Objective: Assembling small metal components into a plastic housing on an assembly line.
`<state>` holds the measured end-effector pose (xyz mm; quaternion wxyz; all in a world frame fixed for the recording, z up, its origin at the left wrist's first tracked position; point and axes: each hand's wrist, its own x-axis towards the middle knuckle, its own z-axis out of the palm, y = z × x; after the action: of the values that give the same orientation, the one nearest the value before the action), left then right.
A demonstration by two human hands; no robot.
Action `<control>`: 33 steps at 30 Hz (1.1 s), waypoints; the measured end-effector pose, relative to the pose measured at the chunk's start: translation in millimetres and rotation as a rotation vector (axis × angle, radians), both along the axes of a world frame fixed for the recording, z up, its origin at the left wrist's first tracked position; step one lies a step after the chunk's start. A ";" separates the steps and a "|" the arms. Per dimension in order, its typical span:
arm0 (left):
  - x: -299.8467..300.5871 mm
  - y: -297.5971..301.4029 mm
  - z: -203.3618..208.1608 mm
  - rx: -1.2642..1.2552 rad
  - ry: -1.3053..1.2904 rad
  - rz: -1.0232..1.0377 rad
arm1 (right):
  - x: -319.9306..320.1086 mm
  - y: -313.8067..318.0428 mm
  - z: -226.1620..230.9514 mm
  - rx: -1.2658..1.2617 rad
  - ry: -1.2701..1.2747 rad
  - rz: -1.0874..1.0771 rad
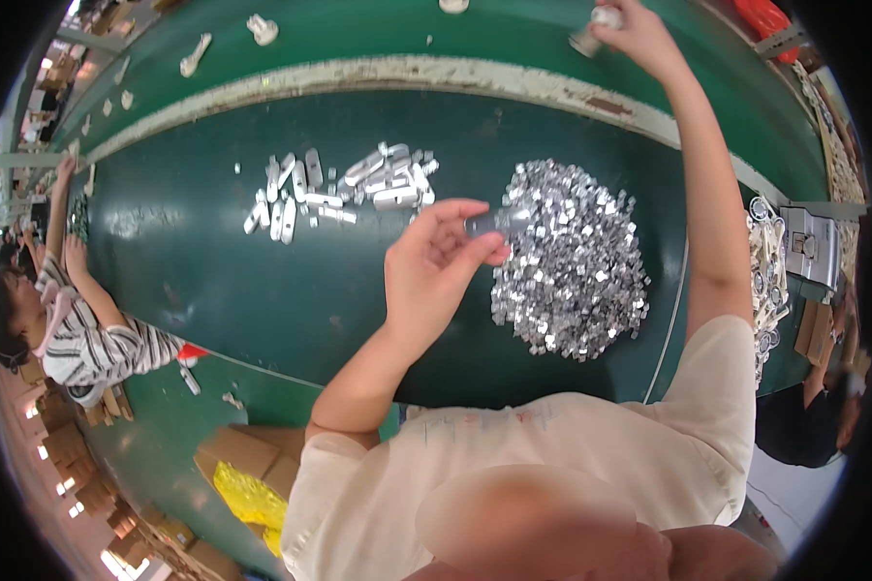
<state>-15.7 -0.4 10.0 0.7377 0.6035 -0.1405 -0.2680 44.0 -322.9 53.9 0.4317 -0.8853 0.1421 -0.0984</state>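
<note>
My left hand (431,261) is over the middle of the dark green table (213,281), at the left edge of a big heap of small shiny metal pieces (572,266). Its thumb and fingers pinch a small flat grey piece (484,223), blurred at its far end. Stretched out to the far right, my right hand (639,41) grips a white part with a rounded end (605,17) above the green conveyor belt (358,34). The part's lower portion looks greyish and is smeared. Silvery oblong pieces (289,218) lie to the left of my left hand, with another cluster (392,179) beside them.
A pale worn rail (378,76) divides table and belt. White parts (262,29) ride on the belt. At left, a person in a striped top (102,339) works. More white parts (765,281) and a grey box (810,247) are at right. A cardboard box (247,447) stands below the table.
</note>
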 end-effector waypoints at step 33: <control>-7.8 -2.6 13.1 -0.068 -0.226 -0.149 | -146.9 144.2 -14.0 0.029 -0.362 0.272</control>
<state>-23.5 -3.0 23.1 0.7154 0.5924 -0.2759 -0.2474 -102.9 -178.7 39.9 0.4724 -0.8578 -0.0571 -0.1944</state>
